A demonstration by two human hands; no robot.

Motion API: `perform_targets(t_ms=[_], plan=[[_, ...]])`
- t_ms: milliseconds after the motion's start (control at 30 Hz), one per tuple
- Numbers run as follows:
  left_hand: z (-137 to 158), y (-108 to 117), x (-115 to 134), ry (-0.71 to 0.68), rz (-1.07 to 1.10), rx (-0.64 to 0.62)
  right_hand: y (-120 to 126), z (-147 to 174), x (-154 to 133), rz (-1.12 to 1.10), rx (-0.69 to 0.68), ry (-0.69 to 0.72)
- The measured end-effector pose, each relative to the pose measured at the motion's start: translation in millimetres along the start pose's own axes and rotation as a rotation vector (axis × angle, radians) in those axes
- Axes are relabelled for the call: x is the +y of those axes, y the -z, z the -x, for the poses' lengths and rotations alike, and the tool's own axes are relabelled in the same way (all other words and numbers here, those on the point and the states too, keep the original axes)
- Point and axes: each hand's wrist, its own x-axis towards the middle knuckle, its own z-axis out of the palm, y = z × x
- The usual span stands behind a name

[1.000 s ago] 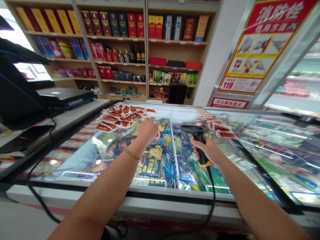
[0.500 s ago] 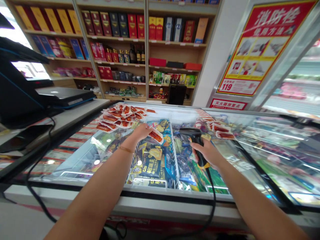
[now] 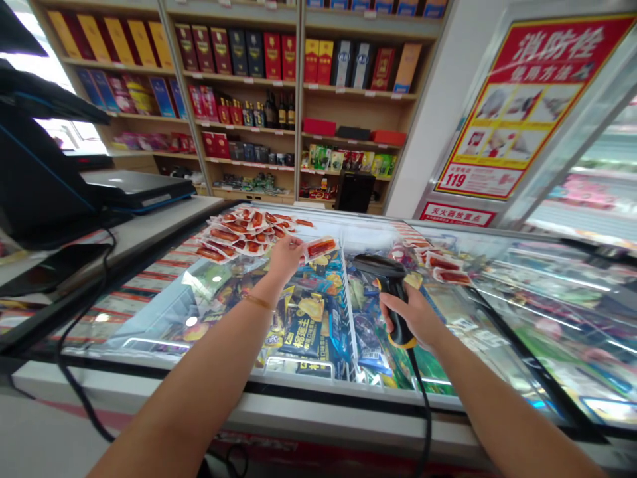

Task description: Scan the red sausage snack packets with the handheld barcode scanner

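Between the fingertips of my left hand (image 3: 287, 257) is a vacuum-packed sausage (image 3: 321, 247) in clear, white-edged wrapping, held above the freezer's glass top. My right hand (image 3: 409, 311) is wrapped round the grip of a black and yellow barcode scanner (image 3: 393, 282), its head pointing left toward the sausage pack. A cable (image 3: 423, 392) runs down from the scanner's grip. A heap of similar sausage packs (image 3: 239, 232) lies on the glass beyond my left hand. A smaller group of packs (image 3: 450, 275) lies to the right of the scanner.
Under the glass of the chest freezer (image 3: 279, 392) are bagged frozen goods (image 3: 308, 325) and a white wire divider. A dark checkout machine (image 3: 40, 159) and a flat scale (image 3: 134, 189) stand at left. Shelves (image 3: 239, 79) of boxes and bottles line the back, beside a fire-hydrant poster (image 3: 532, 106).
My left hand has lifted the sausage pack slightly up and away, turning it from a downward slant to nearly level. The scanner stays in my right hand, with its head slightly shifted.
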Motion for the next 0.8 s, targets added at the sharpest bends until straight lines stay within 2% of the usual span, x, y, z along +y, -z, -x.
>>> perform_targets(t_ms=[100,200,400,800], plan=[[2.6,-4.6,3.2,0.071,0.182,-0.061,-8.7,6.0,-0.7,0.029,-0.066,0.019],[5.2,-6.1,6.9,0.051,0.241,-0.077,-14.3,8.8,0.5,0.093,-0.139,0.024],[7.1,-7.8,4.8,0.028,0.238,-0.092,-16.4,8.8,1.2,0.208,-0.170,0.019],[11.6,-10.9,5.3,0.061,0.212,-0.084,-12.3,6.4,0.5,0.215,-0.161,0.019]])
